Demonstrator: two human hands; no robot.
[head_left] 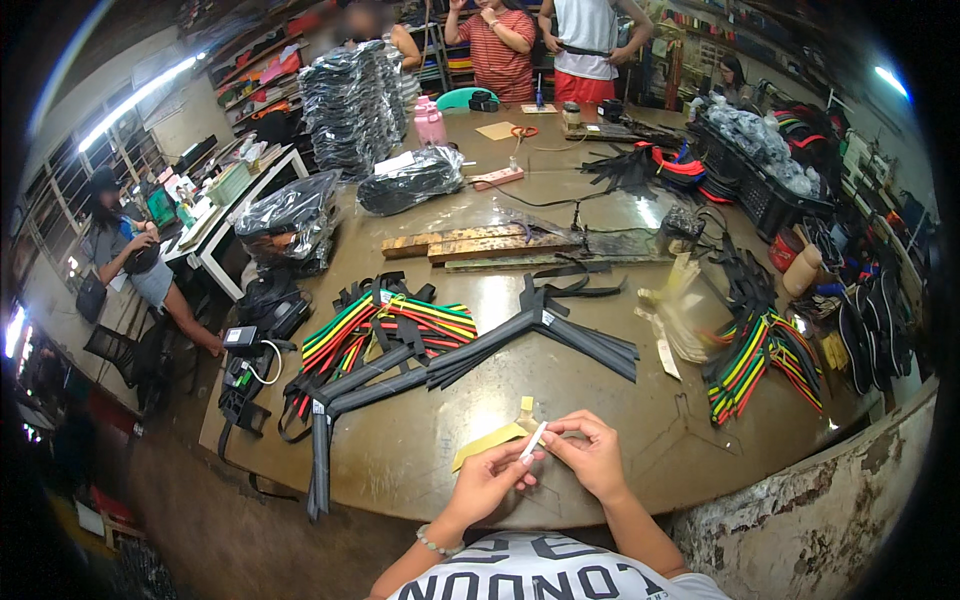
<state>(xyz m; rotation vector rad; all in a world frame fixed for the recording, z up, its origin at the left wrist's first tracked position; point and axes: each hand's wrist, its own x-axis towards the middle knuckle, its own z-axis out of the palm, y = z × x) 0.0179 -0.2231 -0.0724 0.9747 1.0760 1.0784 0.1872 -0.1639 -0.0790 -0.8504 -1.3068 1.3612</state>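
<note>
- The left hand (pixel 497 475) has its fingers curled, with the fingertips closed on the lower end of a small white strip (pixel 534 441).
- The right hand (pixel 585 452) pinches the upper end of this strip, which is between both hands, over the near side of the table (pixel 390 460).
- At left, a dark grey strap bundle (pixel 320 450) lies near the striped straps (pixel 425 325).
- In the middle, a yellow piece (pixel 487 446) lies just beyond the left hand.
- Farther right are pale translucent strips (pixel 680 310).

Both hands (pixel 490 484) (pixel 592 460) hold a slim white piece (pixel 534 441).
</note>
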